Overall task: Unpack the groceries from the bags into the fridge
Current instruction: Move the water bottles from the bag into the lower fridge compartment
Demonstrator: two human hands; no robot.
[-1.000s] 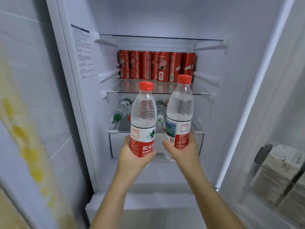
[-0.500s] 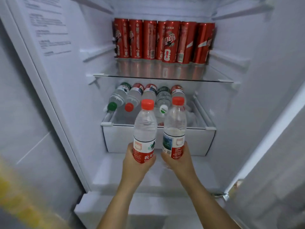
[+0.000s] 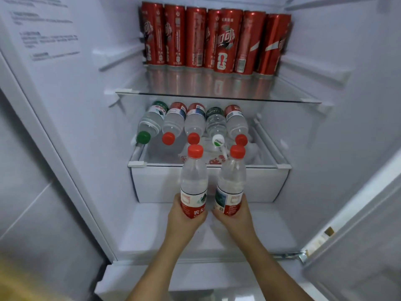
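- Head view straight into the open fridge (image 3: 71,131), white walls either side.
- Up top on the glass shelf (image 3: 217,98): red cans (image 3: 195,40), upright, packed in a row at the back.
- On top of the white drawer (image 3: 260,185): five lying bottles (image 3: 195,122) side by side, long axes front-to-back, caps toward the camera.
- Just before the drawer front, upright and close together: left bottle (image 3: 193,181) and right bottle (image 3: 231,181).
- Curled round each label: left hand (image 3: 184,222) and right hand (image 3: 237,219), both gripping, equally near the row ahead and above.
- Next, probably: tipping both flat, caps outward; likeliest gap right of the row, nearer the right hand.
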